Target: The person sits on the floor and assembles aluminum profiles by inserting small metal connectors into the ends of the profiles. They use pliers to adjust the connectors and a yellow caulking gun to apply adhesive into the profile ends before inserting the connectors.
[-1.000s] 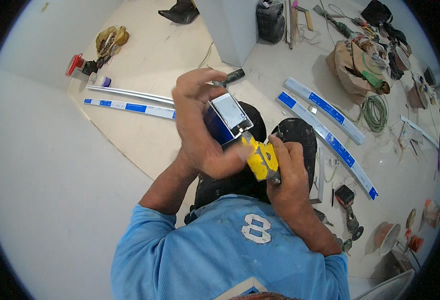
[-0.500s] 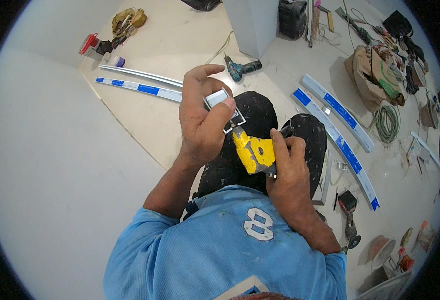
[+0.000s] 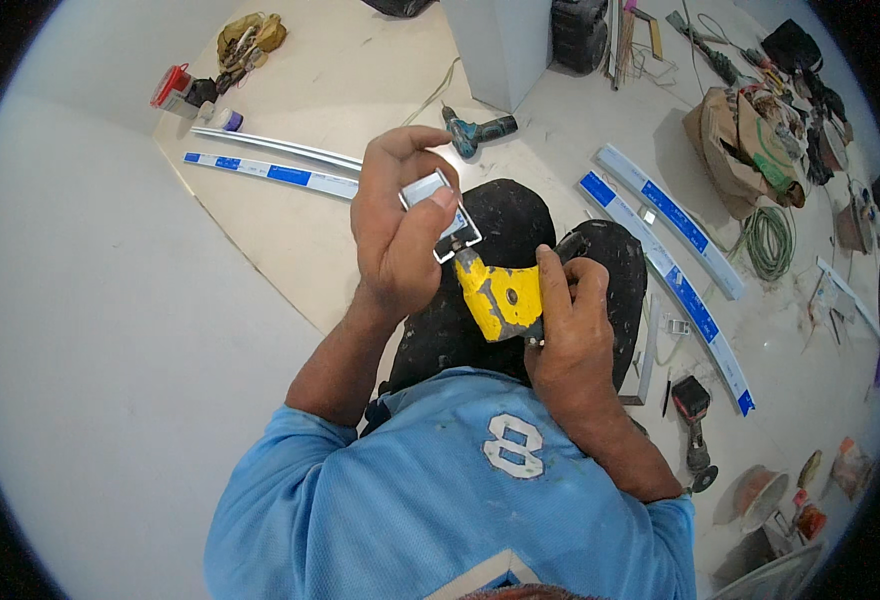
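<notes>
Above knees: left hand (image 3: 397, 225) pinching one metal bracket (image 3: 442, 205), right hand (image 3: 565, 315) clasping one yellow tool (image 3: 500, 297)

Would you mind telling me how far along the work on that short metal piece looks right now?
Done: nothing on the piece clearly reads as finished. In hand: the left hand holds a short piece of silvery metal channel, and the right hand presses a yellow-handled tool against its lower end. Left: long white-and-blue profiles and a cordless drill lie untouched on the floor.
</notes>
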Motion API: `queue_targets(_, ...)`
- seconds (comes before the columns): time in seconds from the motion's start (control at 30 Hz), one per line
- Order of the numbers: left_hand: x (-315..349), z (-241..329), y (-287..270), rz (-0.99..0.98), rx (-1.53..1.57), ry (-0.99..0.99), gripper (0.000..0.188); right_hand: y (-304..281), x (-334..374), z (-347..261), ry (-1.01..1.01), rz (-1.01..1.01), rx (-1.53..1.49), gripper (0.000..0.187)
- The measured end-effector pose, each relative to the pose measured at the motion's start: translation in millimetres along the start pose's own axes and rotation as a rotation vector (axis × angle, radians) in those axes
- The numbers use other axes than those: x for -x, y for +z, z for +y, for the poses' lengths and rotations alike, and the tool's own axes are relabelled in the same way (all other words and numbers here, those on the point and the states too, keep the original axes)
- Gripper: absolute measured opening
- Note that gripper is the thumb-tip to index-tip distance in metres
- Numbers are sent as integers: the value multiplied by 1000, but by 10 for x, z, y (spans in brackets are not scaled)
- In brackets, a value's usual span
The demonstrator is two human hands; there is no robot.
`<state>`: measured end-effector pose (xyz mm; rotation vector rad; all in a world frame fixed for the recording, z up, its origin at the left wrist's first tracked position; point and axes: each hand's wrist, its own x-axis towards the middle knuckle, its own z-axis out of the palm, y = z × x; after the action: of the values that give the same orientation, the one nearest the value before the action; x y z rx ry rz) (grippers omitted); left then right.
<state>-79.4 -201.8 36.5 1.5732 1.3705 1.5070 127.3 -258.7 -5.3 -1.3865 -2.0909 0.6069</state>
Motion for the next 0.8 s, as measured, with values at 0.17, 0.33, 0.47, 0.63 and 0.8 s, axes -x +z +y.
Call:
queue_targets(0.17, -407, -92, 15, -140, 74, 67, 60, -30, -152, -36, -94, 77, 119, 80)
queue_targets(0.33, -1000, -24, 404, -297, 190, 132, 63, -101, -401, 33, -38, 226, 139, 83)
queue_targets(0.47, -1188, -157, 706, -341, 336, 134, 58, -20, -493, 187, 47, 284, 76, 79)
queue_targets(0.63, -996, -546, 981, -307, 535, 73, 51, 133, -366, 224, 186, 207, -160, 72)
queue_targets(0.8, -849, -569, 975, -360, 587, 15, 53, 272, -202, 269, 241, 182, -227, 72)
